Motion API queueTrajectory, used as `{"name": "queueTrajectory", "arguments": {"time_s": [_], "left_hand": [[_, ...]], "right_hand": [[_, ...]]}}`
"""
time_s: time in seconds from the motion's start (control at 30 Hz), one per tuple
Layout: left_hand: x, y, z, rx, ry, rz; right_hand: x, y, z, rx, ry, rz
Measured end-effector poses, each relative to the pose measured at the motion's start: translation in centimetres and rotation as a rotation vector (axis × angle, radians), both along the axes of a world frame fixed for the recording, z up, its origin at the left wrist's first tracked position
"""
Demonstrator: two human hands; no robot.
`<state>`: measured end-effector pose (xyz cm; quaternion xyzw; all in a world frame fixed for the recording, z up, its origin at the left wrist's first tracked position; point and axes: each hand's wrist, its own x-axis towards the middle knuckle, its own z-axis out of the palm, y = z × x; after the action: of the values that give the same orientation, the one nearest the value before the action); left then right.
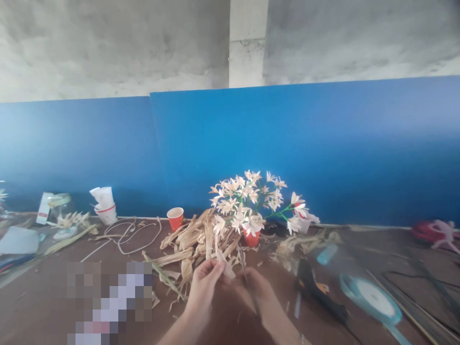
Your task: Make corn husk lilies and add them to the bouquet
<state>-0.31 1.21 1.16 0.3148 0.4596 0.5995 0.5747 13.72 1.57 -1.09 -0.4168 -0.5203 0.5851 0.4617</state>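
Observation:
My left hand [205, 282] pinches a pale piece of dried husk [225, 267] near the bottom centre. Close beside it on the right, my right hand [256, 290] is closed around a dark, thin tool [247, 280], blurred, which looks like scissors. Its tip points up and away from me. Behind both hands lies a loose heap of dried corn husks [196, 235]. Just past the heap, many white husk flowers [244, 191] on green stems rise from a red paper cup [251, 238].
A red cup [175, 219], a looped white cord [124, 244] and stacked white cups [105, 206] stand or lie to the left. On the right are a black glue gun [319, 294], a ribbon roll [373, 299] and a black cable. A blue partition [287, 134] closes off the back.

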Motion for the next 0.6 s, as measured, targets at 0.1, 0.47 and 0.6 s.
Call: {"name": "queueTrajectory", "arguments": {"time_s": [0.1, 0.47, 0.6], "left_hand": [[-0.6, 0.3, 0.3, 0.026, -0.086, 0.065], [-0.6, 0.8, -0.9, 0.047, -0.017, 0.18], [-0.2, 0.4, -0.7, 0.014, -0.074, 0.189]], "right_hand": [[-0.3, -0.6, -0.1, -0.052, -0.089, 0.153], [-0.9, -1.8, 0.6, -0.146, -0.258, 0.27], [-1.0, -1.8, 0.2, -0.191, -0.245, 0.267]]}}
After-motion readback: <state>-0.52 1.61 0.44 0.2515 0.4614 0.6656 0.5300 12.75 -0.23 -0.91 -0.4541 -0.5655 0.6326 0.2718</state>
